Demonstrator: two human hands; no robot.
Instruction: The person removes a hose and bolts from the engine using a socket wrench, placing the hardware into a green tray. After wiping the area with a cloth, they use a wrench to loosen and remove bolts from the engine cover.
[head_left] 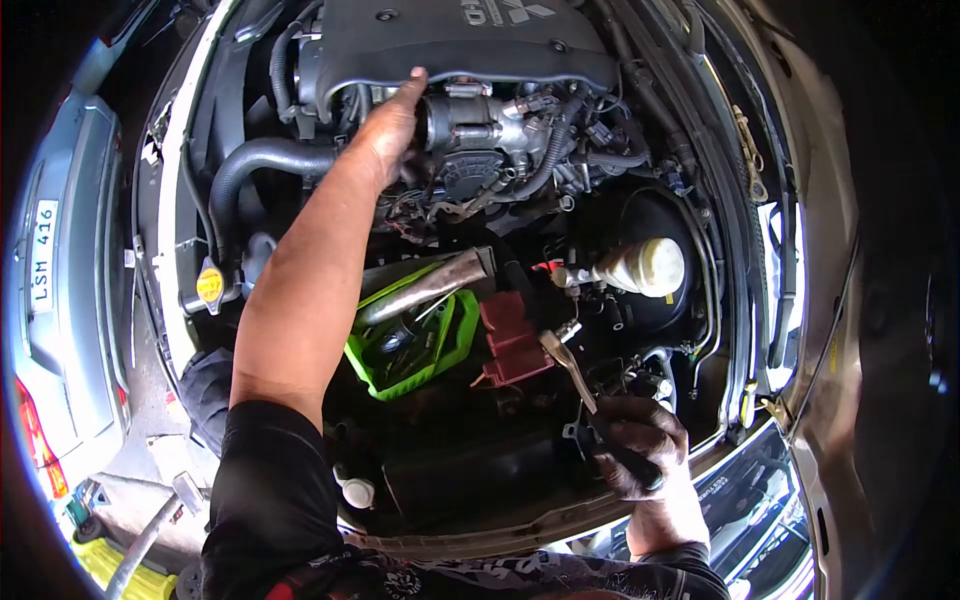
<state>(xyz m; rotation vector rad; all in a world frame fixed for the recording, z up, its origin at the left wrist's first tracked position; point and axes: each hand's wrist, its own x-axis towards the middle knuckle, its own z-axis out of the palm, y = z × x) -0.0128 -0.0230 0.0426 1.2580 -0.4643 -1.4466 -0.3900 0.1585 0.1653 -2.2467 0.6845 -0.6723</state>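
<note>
My left hand (390,130) reaches to the engine just below the front edge of the black engine cover (465,40), beside the metal throttle housing (465,122). Its thumb points up against the cover's edge, and the other fingers are hidden behind the hand and among the parts. Low on the right, my right hand (640,447) is wrapped round the dark handle of a ratchet wrench (570,368). The wrench's metal head points up and left, close to the red plastic cover (512,340).
A green tray (415,375) with tools lies in the engine bay, left of the red cover. Right of it stands a white fluid reservoir (655,268). A thick black hose (250,160) curves at the left, above a yellow cap (209,286). Another car (75,270) stands far left.
</note>
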